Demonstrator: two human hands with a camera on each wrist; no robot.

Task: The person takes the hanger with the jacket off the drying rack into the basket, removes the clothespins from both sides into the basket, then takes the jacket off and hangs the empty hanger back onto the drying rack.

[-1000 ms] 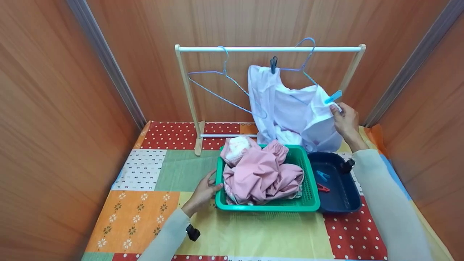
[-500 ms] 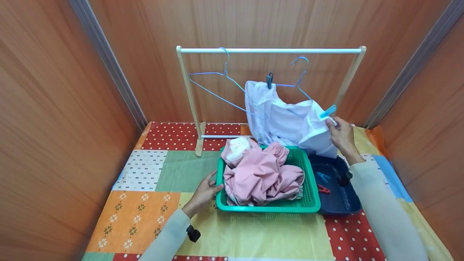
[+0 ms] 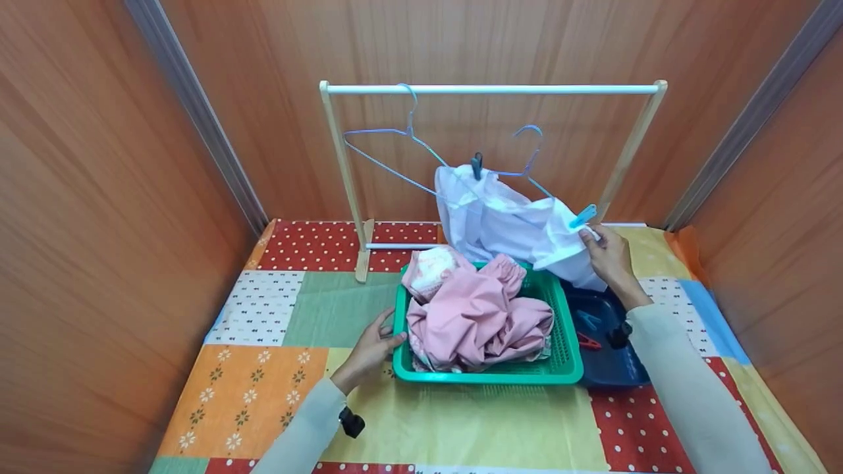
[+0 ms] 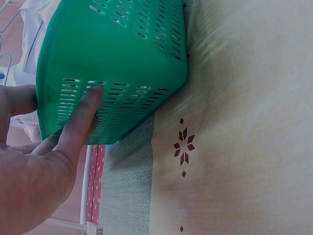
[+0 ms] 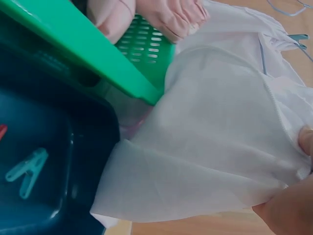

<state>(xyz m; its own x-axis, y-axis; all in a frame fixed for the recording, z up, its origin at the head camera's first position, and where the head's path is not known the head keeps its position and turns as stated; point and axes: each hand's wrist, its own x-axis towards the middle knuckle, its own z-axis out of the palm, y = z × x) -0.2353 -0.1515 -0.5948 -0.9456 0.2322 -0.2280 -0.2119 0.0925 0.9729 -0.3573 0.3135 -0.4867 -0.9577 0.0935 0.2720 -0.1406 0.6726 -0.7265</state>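
My right hand (image 3: 609, 260) pinches the shoulder edge of a white shirt (image 3: 507, 220) on a wire hanger (image 3: 530, 155). The hanger's hook stands below the rack's rail, apart from it. A dark clothespin (image 3: 477, 166) is clipped at the shirt's left shoulder, a light blue clothespin (image 3: 583, 216) at its right, close to my fingers. My left hand (image 3: 369, 345) holds the left side of a green basket (image 3: 487, 378), thumb at the rim and fingers along the slotted outer wall (image 4: 112, 105). Inside lie pink garments (image 3: 471, 316). The shirt's lower part hangs behind the basket.
A wooden rack with a white rail (image 3: 494, 89) stands at the back, another wire hanger (image 3: 411, 131) hooked on it. Right of the basket, a dark blue tub (image 3: 612, 368) holds a blue clothespin (image 5: 28, 171) and a red clothespin (image 3: 588, 341). Wood-grain panels enclose three sides.
The shirt and hanger have come down and left with my right hand; the hook, at rail height a second ago, is now well below it. My left hand has stayed at the basket.
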